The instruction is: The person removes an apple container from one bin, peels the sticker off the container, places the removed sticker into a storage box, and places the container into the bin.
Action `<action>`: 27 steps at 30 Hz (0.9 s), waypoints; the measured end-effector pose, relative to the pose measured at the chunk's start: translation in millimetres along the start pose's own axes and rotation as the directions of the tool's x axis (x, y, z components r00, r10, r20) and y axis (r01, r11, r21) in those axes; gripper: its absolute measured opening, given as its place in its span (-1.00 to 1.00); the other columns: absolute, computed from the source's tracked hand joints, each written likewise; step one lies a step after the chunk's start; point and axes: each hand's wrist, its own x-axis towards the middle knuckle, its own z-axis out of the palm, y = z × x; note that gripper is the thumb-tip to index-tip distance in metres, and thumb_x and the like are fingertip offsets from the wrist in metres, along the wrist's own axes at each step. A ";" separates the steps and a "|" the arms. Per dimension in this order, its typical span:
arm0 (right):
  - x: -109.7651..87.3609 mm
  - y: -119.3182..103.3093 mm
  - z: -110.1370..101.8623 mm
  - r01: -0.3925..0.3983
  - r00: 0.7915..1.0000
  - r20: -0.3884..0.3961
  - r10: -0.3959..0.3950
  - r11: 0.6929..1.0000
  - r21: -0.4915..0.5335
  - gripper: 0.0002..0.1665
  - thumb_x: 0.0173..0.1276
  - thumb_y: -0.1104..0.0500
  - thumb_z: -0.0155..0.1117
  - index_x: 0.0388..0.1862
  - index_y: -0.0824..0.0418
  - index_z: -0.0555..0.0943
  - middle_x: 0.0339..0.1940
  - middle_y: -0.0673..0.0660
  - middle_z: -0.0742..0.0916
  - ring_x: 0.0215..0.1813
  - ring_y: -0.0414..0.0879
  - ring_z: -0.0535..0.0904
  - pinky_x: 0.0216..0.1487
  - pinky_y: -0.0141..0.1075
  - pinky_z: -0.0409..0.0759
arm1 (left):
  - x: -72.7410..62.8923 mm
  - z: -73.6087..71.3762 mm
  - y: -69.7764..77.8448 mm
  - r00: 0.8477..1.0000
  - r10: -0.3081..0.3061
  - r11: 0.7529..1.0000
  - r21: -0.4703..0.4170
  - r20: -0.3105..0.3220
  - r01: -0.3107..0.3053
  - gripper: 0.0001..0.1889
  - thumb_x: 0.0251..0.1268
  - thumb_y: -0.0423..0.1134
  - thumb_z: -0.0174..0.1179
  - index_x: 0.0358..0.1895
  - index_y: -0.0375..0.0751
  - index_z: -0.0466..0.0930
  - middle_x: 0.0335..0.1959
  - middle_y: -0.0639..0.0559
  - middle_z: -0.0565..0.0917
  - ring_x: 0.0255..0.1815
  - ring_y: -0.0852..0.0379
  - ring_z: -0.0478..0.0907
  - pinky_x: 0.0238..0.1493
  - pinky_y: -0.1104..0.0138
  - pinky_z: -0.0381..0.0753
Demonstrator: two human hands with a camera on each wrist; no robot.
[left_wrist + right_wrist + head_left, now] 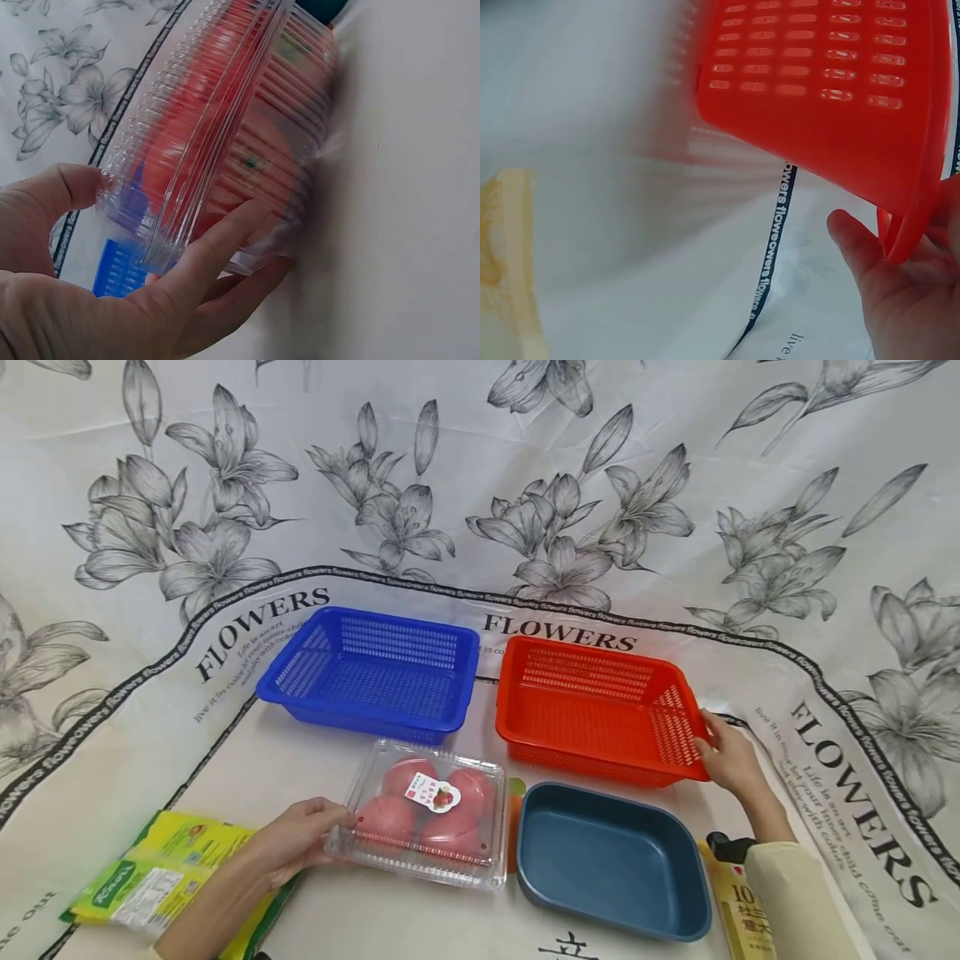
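My left hand [298, 837] grips the near left corner of a clear plastic box of tomatoes [457, 810], a printed label on its lid. In the left wrist view, the thumb presses the lid's edge and the fingers curl round the ribbed side of the tomato box [247, 142]. At the right, my right hand [731, 758] holds the right-hand rim of a red slotted basket [592, 752]. The right wrist view has the red basket [810, 127] close up, with fingers around its rim; some of them are hidden behind it.
A blue slotted basket [367, 718] stands behind the tomato box. Right of the box sits a dark teal tray [615, 860]. A yellow-green packet [161, 868] lies under the left forearm. By the right sleeve are a yellow package [738, 902] and a black object [727, 846].
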 end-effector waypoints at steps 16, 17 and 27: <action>-12.6 7.4 -6.4 -0.017 0.999 -0.025 0.021 0.991 0.131 -0.03 0.58 0.31 0.32 0.71 0.55 -0.01 0.56 0.62 0.39 0.43 0.61 0.45 0.07 -0.37 0.67 | -9.1 6.8 1.5 0.995 0.060 0.966 0.257 -0.074 -0.039 -0.66 0.55 -0.24 0.27 0.09 -0.45 0.43 0.05 -0.29 0.54 0.07 -0.10 0.57 0.03 0.10 0.82; -12.8 7.0 -6.4 -0.020 0.999 -0.024 0.024 0.991 0.131 -0.03 0.58 0.30 0.32 0.71 0.54 -0.02 0.56 0.62 0.38 0.43 0.61 0.45 0.05 -0.41 0.67 | -10.0 6.7 1.5 0.994 0.077 0.962 0.268 -0.072 -0.055 -0.61 0.55 -0.23 0.28 0.18 -0.46 0.43 0.11 -0.33 0.56 0.11 -0.12 0.58 0.04 0.09 0.81; -15.4 1.5 -4.3 -0.051 0.999 -0.008 0.052 0.990 0.132 0.00 0.61 0.24 0.31 0.74 0.48 -0.07 0.59 0.63 0.34 0.41 0.67 0.43 0.16 0.23 0.59 | -15.5 7.5 -1.3 0.961 0.273 0.918 0.308 -0.036 -0.250 -0.23 0.51 -0.29 0.35 0.69 -0.22 0.23 0.68 -0.34 0.27 0.66 -0.38 0.25 0.60 -0.20 0.34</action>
